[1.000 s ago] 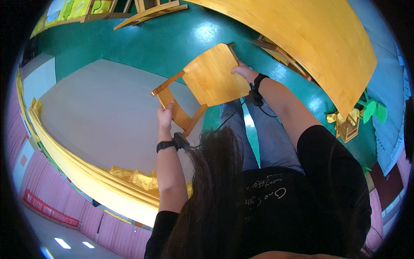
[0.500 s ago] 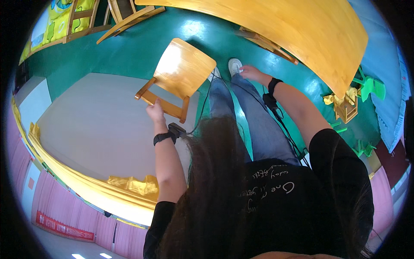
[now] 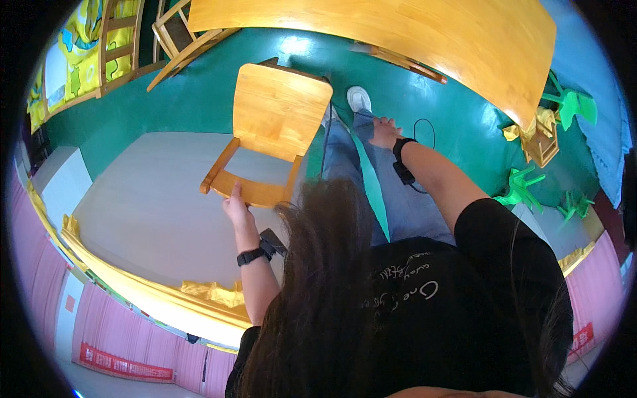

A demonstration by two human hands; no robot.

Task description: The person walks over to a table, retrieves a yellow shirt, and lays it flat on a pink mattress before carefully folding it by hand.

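My left hand (image 3: 237,205) is closed round the top rail of the backrest on a small wooden chair (image 3: 279,109). The chair stands left of my legs, its pale seat facing up and its back toward me. Some fingers of that hand are hidden by the rail. My right hand (image 3: 385,131), with no object visible in it, is in front of my right leg, its fingers apart. A black strap with a small device sits on each wrist. Long hair hides part of my left side.
A long wooden table (image 3: 398,33) spans the far side, with another chair (image 3: 398,63) pushed under it. A wooden bed frame (image 3: 119,53) with yellow bedding is at far left. Green stools (image 3: 521,189) and a small wooden stool (image 3: 541,142) stand right. A grey surface (image 3: 152,212) lies left.
The chair has turned slightly and its back rail has come down a little in view, my left hand with it. My right hand has moved lower, nearer my leg.
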